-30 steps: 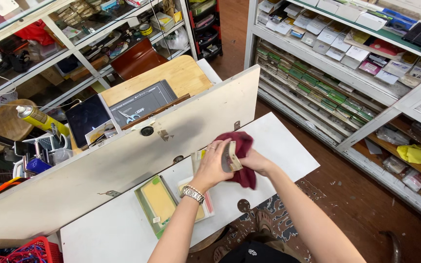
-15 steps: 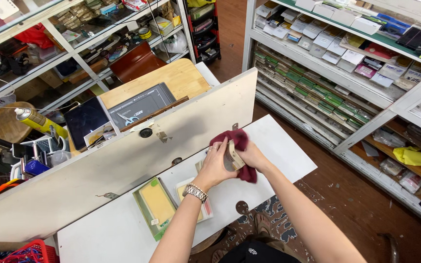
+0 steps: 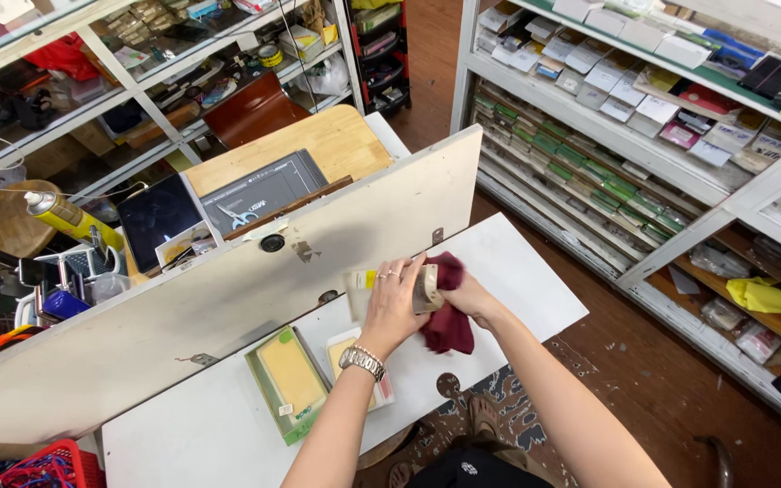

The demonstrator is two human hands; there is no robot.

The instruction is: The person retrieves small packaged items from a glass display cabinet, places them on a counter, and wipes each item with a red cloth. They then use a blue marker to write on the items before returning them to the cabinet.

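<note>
My left hand [image 3: 392, 303], with rings and a metal wristwatch, grips a small flat beige case [image 3: 426, 289] above the white table [image 3: 499, 262]. My right hand [image 3: 465, 291] presses a dark red cloth [image 3: 447, 318] against that case; the cloth hangs below both hands and hides most of the right hand's fingers. Just under my left forearm lie a flat green-rimmed box with a yellow pad [image 3: 286, 381] and a pale packet [image 3: 345, 354].
A tall white panel [image 3: 183, 316] stands along the table's far edge. Behind it sit a wooden desk [image 3: 318, 140], a dark tablet [image 3: 155, 217], a yellow spray can [image 3: 70, 217]. Shelves of small boxed goods [image 3: 616, 81] run on the right. A red basket [image 3: 38, 465] sits at lower left.
Both hands have shifted slightly left and up with the case and cloth. The cloth has bunched more to the right of the case.
</note>
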